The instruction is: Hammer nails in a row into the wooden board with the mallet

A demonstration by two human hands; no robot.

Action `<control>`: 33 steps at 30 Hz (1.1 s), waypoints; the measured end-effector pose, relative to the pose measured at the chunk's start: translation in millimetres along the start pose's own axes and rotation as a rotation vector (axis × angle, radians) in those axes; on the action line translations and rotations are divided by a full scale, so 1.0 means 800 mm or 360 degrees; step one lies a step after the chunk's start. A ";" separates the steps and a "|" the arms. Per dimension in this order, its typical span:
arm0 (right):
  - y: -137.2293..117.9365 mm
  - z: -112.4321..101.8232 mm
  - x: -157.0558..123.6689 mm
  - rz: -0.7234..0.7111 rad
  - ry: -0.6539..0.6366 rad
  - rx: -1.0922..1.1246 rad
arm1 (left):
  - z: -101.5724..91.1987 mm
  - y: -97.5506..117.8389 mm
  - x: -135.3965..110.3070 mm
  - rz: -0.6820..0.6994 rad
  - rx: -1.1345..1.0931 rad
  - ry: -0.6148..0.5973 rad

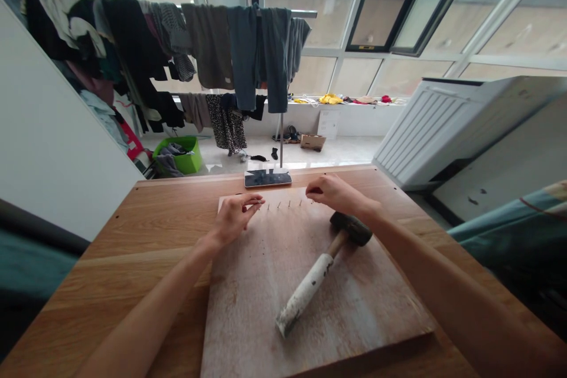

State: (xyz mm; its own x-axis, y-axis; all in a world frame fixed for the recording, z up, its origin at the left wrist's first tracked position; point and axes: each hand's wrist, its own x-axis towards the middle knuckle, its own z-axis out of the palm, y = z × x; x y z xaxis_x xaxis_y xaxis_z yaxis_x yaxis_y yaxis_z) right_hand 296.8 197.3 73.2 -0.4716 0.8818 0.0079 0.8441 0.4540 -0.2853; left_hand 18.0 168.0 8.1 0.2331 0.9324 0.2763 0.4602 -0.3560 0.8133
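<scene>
Several thin nails [289,204] stand in a row near the far edge of a flat wooden board [248,301]. At the row's left end is my left hand [234,214], thumb and forefinger pinched close around a small thing that is too fine to make out. My right hand [330,192] is at the other end, its fingers closed together just above the last nail; what they hold, if anything, is hidden. Below my right wrist a hammer [305,295] lies slantwise on the board, its dark head far right and its white-wrapped handle toward me.
The board rests on a wooden table [146,254]. A phone [268,177] lies beyond it, by the far edge. Past the table are a clothes rack with hanging trousers [243,53], a green tub [179,153], a cardboard box [312,142] and a white ridged appliance [420,130].
</scene>
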 end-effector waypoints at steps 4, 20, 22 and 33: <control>-0.015 0.012 0.009 0.0011 -0.0034 -0.0051 | 0.012 0.006 0.004 0.0062 0.0045 -0.0057; -0.060 0.024 0.018 -0.0033 -0.0033 -0.0079 | 0.053 0.016 0.026 0.0036 0.0217 0.0015; -0.056 0.022 0.015 -0.0021 -0.0003 -0.0077 | 0.052 0.015 0.025 0.0050 0.0182 -0.0021; -0.067 0.004 -0.019 -0.0001 0.0116 -0.0045 | 0.056 0.025 0.014 0.0027 0.0004 0.0009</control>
State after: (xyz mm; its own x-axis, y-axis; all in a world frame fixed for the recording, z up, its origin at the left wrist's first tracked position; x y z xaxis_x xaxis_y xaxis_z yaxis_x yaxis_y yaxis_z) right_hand 257.8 159.1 85.0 -0.4535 0.8878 0.0782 0.8511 0.4574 -0.2578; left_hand 68.4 168.3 4.4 0.2361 0.9265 0.2928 0.4585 -0.3719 0.8071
